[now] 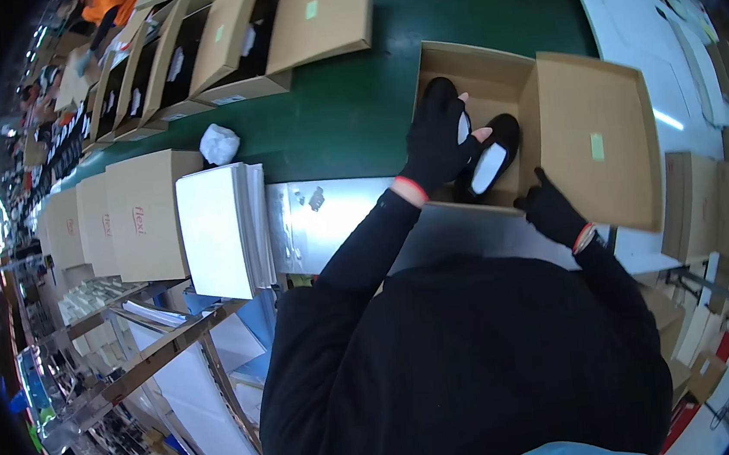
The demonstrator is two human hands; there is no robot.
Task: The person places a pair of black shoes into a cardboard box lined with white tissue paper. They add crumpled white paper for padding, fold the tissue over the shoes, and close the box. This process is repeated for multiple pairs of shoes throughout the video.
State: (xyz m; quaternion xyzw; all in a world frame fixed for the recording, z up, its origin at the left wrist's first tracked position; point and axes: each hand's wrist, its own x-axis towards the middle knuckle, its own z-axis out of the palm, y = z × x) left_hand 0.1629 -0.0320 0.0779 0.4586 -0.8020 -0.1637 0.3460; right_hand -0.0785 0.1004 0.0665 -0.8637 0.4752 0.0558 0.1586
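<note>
An open brown cardboard shoe box [481, 51] stands before me, its lid [624, 118] folded back to the right. Inside lie two black shoes: the right-hand shoe [508, 133] shows a white patch in its opening, while the other shoe [437, 89] is partly covered by my left hand [444, 147]. That hand wears a black glove with bare fingertips, and its fingers and thumb close over the shoe. At the near right corner of the box, my right hand [552, 213], also gloved in black, grips the rim with its forefinger stretched along the inside.
Several open shoe boxes [222, 36] stand in a row at the far left of the green table [329, 118]. Left of me are a crumpled white paper ball [219, 144], a stack of white sheets [217, 232] and closed boxes [147, 216]. More boxes [696, 203] stand at right.
</note>
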